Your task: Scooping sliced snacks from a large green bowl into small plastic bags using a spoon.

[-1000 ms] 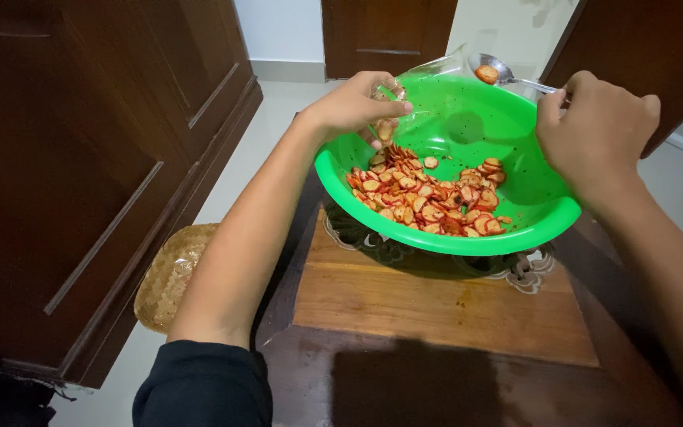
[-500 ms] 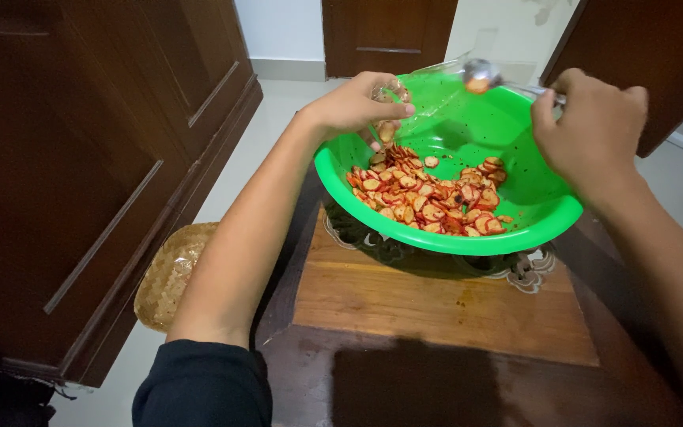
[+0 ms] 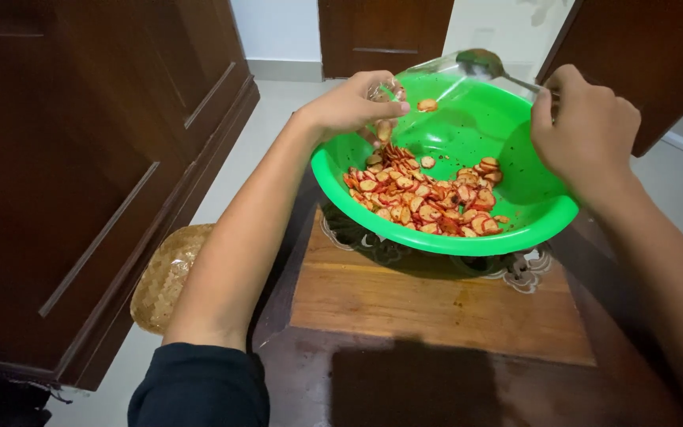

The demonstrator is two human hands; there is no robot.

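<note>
A bright green plastic basin (image 3: pixel 515 158) sits on a wooden table (image 3: pixel 436 308), holding a heap of red-orange round chips (image 3: pixel 424 198). My left hand (image 3: pixel 353 103) pinches the mouth of a clear plastic bag (image 3: pixel 428 79) above the basin's left rim. A few chips lie inside the bag. My right hand (image 3: pixel 586 130) grips the handle of a metal spoon (image 3: pixel 484 63), whose bowl is raised at the far rim, over the bag.
Dark wooden cabinet doors (image 3: pixel 81 158) stand at the left. A woven round basket (image 3: pixel 171 277) lies on the pale floor beside the table. A lace doily (image 3: pixel 515 273) shows under the basin. Another dark door (image 3: pixel 381 35) is at the back.
The spoon has lifted from the basin's far rim toward the bag and its chips have dropped off. My left hand keeps its grip on the bag.
</note>
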